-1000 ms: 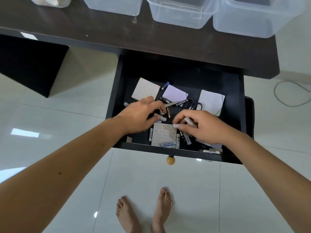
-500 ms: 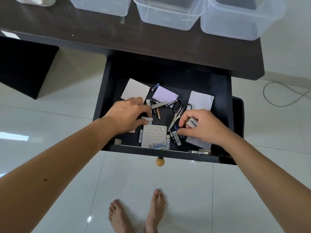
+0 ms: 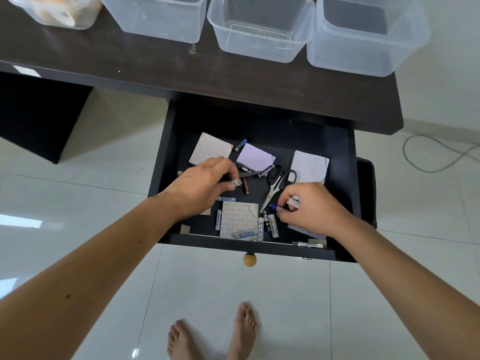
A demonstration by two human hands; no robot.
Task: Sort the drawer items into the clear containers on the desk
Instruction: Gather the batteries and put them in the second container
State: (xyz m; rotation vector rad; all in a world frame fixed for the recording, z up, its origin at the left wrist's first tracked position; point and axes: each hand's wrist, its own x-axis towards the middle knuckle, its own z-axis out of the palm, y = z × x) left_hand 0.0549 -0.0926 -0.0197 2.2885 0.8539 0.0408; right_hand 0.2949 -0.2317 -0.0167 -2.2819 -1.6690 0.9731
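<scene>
The open black drawer holds loose batteries, sticky-note pads and black-handled scissors. My left hand is inside it at the left and pinches a silver battery between thumb and fingers. My right hand is at the right, holding white batteries and pinching a blue-tipped battery near the scissor tip. More batteries lie along the drawer front beside a patterned pad. Three clear containers stand on the desk above.
A lilac pad and two patterned pads lie toward the drawer's back. A fourth container with pale contents stands at the desk's far left. A cable runs over the floor at the right. My bare feet are below the drawer knob.
My left hand has closed on a silver battery. My right hand has slid right and down, uncovering the scissors, and now pinches a blue-tipped battery too.
</scene>
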